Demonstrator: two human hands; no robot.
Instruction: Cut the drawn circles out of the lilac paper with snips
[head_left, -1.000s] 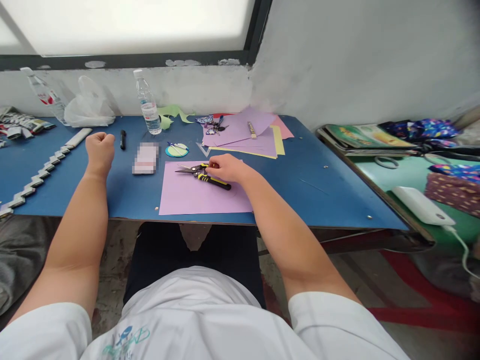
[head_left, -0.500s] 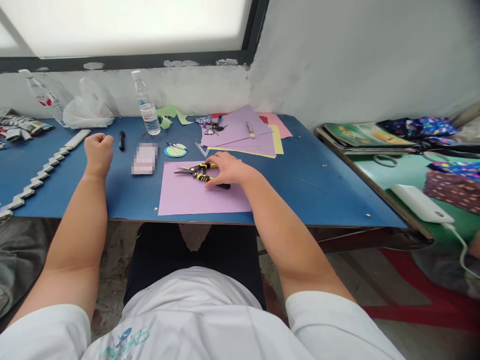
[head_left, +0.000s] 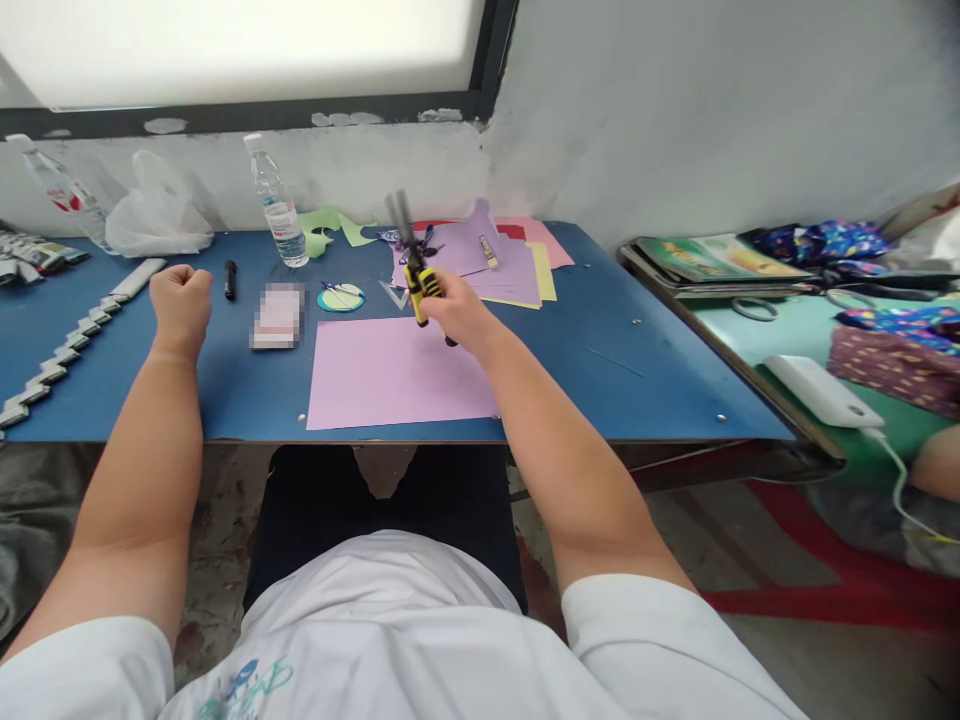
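Observation:
My right hand [head_left: 457,312] is closed around the yellow-and-black handles of a pair of snips [head_left: 415,262], held up off the table. Their grey blades point up and away from me and are slightly blurred. Beneath them lies a flat sheet of light purple paper [head_left: 390,378]. My left hand [head_left: 181,300] rests on the blue tabletop as a fist, with nothing showing in it. Just right of it are a black marker [head_left: 230,280] and a blurred-out pale rectangular item [head_left: 277,316].
Behind the sheet are a round teal-and-yellow piece [head_left: 341,297], a clear set square [head_left: 394,295] and stacked coloured papers [head_left: 517,270]. A water bottle [head_left: 277,205] and a plastic bag [head_left: 157,220] stand near the wall. A zigzag folded strip [head_left: 75,340] lies left.
My right hand has gripped the snips and lifted them off the purple sheet, turning the blades from leftward to upward. My left fist stays put. The view has shifted slightly.

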